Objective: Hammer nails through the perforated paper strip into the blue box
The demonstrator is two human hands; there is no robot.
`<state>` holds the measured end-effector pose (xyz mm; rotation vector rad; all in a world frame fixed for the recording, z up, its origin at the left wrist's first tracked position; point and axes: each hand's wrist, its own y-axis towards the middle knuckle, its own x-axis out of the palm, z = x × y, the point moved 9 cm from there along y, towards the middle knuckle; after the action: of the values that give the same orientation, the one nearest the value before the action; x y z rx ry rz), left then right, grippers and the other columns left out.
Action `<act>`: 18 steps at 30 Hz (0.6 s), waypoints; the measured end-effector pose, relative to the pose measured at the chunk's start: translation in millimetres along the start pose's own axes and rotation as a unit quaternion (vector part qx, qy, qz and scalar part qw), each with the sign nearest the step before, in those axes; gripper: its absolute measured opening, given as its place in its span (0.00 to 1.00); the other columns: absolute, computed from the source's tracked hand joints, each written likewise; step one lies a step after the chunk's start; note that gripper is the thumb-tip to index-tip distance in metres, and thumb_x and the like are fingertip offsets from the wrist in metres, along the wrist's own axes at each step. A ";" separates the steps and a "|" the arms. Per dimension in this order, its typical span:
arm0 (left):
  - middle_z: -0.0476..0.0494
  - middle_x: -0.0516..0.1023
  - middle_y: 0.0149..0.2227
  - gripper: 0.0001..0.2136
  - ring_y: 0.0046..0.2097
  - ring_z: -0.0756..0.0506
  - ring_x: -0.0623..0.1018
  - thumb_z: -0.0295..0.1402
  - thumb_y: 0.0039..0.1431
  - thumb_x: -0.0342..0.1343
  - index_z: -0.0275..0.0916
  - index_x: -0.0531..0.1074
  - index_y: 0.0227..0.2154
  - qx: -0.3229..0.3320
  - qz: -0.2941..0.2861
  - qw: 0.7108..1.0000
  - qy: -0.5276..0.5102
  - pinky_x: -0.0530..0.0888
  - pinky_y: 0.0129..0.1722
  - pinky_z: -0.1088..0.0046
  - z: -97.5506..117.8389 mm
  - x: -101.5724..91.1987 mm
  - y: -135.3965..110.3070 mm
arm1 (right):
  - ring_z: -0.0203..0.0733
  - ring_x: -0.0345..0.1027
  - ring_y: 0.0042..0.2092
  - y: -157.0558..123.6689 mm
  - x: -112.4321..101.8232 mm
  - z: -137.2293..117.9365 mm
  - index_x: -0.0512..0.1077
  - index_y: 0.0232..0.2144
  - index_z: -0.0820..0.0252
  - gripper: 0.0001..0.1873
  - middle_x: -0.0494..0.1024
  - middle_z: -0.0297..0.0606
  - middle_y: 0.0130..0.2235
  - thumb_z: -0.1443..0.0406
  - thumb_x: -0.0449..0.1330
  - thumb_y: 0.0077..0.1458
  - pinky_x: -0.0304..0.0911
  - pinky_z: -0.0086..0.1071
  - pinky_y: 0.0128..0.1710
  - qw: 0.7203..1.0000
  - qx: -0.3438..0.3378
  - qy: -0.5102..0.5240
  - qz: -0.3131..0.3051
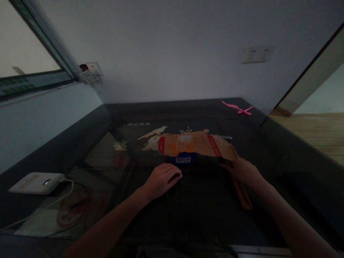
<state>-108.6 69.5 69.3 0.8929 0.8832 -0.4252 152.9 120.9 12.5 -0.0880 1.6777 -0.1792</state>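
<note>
My left hand rests on the dark table with its fingers curled in. A tiny shiny tip shows at the fingertips, but what they hold is unclear. Thin needle-like pieces lie just under it. My right hand closes around the right end of a dotted tan strip with red bands and orange marks. From under that hand a plain brown length runs toward me; I cannot tell whether it belongs to the same strip. Below the strip's middle sits a blue container with a white label, partly covered.
A pink ribbon lies at the table's back right. On the left is a white device with a cable. Something flat and dark lies at the right. Behind the table are a wall and sockets.
</note>
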 end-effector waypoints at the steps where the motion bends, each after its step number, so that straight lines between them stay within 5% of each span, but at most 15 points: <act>1: 0.45 0.77 0.34 0.02 0.36 0.48 0.76 0.29 0.61 0.51 0.38 0.68 0.35 0.000 0.000 1.000 -0.002 0.73 0.37 0.69 0.3 -0.6 0.2 | 0.54 0.72 0.43 -0.2 -0.3 -0.2 0.73 0.42 0.63 0.19 0.74 0.51 0.45 0.55 0.50 0.60 0.65 0.40 0.37 1.000 0.000 0.001 0.000; 12: 0.44 0.77 0.34 0.03 0.38 0.48 0.76 0.26 0.59 0.52 0.38 0.67 0.36 0.119 0.012 0.992 -0.052 0.73 0.39 0.70 28.2 -9.3 -3.7 | 0.54 0.73 0.41 -1.0 -0.9 -1.4 0.74 0.38 0.62 0.19 0.75 0.51 0.42 0.55 0.50 0.60 0.64 0.39 0.34 1.000 -0.005 0.002 0.001; 18: 0.46 0.75 0.30 0.04 0.34 0.50 0.76 0.24 0.58 0.54 0.38 0.66 0.34 0.015 0.161 0.971 -0.174 0.74 0.34 0.73 14.7 -57.8 6.4 | 0.54 0.73 0.42 -0.9 -0.1 -0.2 0.73 0.43 0.61 0.20 0.74 0.50 0.45 0.55 0.51 0.59 0.64 0.38 0.34 1.000 -0.008 0.004 0.004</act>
<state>-131.3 59.6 124.0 0.9364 0.4021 -0.3005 152.7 120.1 12.8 -0.0921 1.6882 -0.1598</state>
